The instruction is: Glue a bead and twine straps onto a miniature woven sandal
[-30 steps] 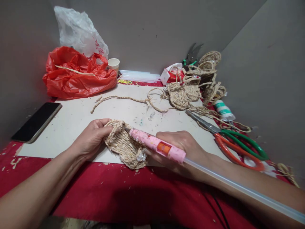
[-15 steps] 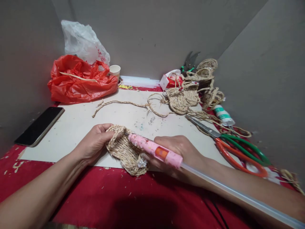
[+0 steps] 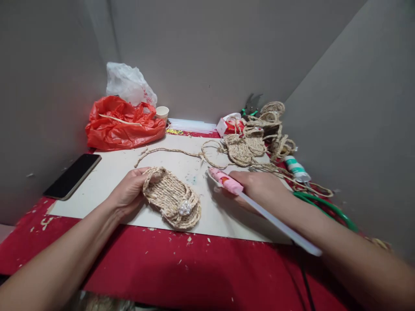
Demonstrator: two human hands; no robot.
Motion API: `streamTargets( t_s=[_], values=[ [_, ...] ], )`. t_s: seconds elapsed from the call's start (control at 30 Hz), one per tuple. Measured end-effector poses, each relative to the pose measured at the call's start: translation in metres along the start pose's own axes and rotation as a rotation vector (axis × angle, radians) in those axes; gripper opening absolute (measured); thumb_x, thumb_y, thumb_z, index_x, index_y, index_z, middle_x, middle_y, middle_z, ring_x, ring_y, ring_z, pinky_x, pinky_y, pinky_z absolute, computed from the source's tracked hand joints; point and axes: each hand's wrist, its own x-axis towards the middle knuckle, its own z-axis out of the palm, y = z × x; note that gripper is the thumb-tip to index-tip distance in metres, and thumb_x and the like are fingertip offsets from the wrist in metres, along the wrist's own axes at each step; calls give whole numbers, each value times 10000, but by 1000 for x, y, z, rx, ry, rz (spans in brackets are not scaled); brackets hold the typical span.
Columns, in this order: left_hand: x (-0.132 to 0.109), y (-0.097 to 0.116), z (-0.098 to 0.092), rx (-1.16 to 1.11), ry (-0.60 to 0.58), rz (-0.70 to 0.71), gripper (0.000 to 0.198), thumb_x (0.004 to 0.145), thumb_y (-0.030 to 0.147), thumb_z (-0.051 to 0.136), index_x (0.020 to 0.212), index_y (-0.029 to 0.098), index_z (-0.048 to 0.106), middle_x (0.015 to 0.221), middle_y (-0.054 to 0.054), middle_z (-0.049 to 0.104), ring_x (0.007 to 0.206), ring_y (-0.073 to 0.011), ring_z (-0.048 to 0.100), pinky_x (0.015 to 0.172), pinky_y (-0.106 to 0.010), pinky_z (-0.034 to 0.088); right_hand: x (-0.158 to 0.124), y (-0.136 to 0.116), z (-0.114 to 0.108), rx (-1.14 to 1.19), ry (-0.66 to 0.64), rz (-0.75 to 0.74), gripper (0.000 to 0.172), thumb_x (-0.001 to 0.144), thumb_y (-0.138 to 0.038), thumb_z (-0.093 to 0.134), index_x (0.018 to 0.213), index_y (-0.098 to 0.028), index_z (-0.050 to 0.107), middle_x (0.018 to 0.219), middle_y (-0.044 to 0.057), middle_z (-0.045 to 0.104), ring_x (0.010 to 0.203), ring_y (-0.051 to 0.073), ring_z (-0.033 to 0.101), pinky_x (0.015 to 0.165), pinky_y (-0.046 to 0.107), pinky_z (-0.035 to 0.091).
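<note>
A small woven straw slipper [image 3: 168, 194], with a cluster of clear beads [image 3: 185, 207] near its right end, is gripped at its left end by my left hand [image 3: 131, 190]. It is held just over the white board [image 3: 119, 162]. My right hand [image 3: 256, 188] is wrapped round a pink glue gun [image 3: 227, 180], whose tip points up and left, apart from the slipper. A long translucent glue stick [image 3: 279, 220] sticks out of the gun's back end. A braided straw cord [image 3: 171, 150] lies on the board beyond both hands.
At the back left are a red plastic bag [image 3: 123, 136], a paper cup [image 3: 162, 113] and a phone [image 3: 73, 177]. More woven straw pieces [image 3: 241, 149], a white-and-green bottle [image 3: 296, 168] and green-handled scissors [image 3: 337, 209], partly behind my right arm, occupy the right. Spare glue sticks [image 3: 193, 125] lie along the back.
My right hand has drawn the glue gun away from the slipper, to the right and up. The slipper stays in my left hand, its beaded end turned more into view. The camera view has shifted.
</note>
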Motion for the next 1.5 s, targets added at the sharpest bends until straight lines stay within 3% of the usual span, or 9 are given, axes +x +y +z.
streamTargets(
  t_s=[0.17, 0.27, 0.43, 0.53, 0.63, 0.8, 1.2, 1.5],
  values=[
    [-4, 2, -3, -50, -31, 49, 151, 669, 186, 766, 765, 94, 694, 705, -48, 676, 615, -117, 588, 626, -230, 446, 2, 18, 4, -72, -139, 80, 367, 845, -520, 482, 823, -182, 625, 775, 116, 701, 652, 242, 632, 512, 284, 295],
    [-6, 5, -4, -58, -63, 80, 154, 656, 178, 774, 756, 95, 691, 696, -35, 665, 614, -106, 578, 622, -219, 436, -7, 25, -5, 30, -117, 48, 350, 819, -505, 551, 875, -179, 663, 773, 99, 703, 656, 213, 638, 520, 272, 344],
    [-11, 6, -3, -4, -102, 116, 217, 635, 199, 794, 796, 85, 701, 757, -48, 680, 655, -113, 593, 638, -221, 429, -21, -2, -33, 272, 265, -142, 240, 892, -371, 527, 898, -183, 676, 819, 62, 712, 657, 149, 630, 578, 253, 442],
    [-14, 6, -1, 17, -148, 124, 218, 620, 195, 792, 778, 79, 696, 736, -44, 674, 651, -116, 591, 639, -222, 426, -23, -33, -44, 361, 492, -394, 150, 909, -284, 534, 899, -178, 639, 838, 59, 706, 682, 142, 631, 609, 252, 479],
    [-17, 5, 1, 26, -185, 129, 196, 614, 187, 780, 747, 79, 684, 713, -38, 665, 634, -116, 580, 630, -226, 422, -23, -57, -46, 342, 582, -635, 154, 903, -246, 553, 1034, -169, 582, 943, 95, 696, 845, 187, 648, 740, 307, 514],
    [-20, 5, 5, 40, -197, 119, 169, 591, 181, 767, 662, 97, 640, 633, -8, 617, 576, -105, 535, 593, -235, 402, -22, -75, -38, 247, 539, -819, 230, 929, -282, 520, 1125, -162, 522, 1004, 123, 662, 989, 217, 601, 838, 354, 500],
    [-19, -3, 2, 49, -307, 48, 107, 642, 164, 721, 657, 105, 633, 616, -13, 627, 560, -113, 552, 584, -244, 399, -14, -80, -16, 239, 531, -839, 317, 955, -362, 468, 1165, -131, 523, 994, 134, 633, 994, 232, 558, 830, 363, 465],
    [-15, -11, 1, -22, -266, -8, 91, 653, 132, 691, 644, 111, 603, 603, -9, 593, 550, -112, 541, 588, -252, 408, -5, -82, -8, 299, 493, -812, 291, 950, -377, 472, 1107, -139, 528, 957, 127, 635, 933, 230, 563, 791, 355, 463]
  ],
)
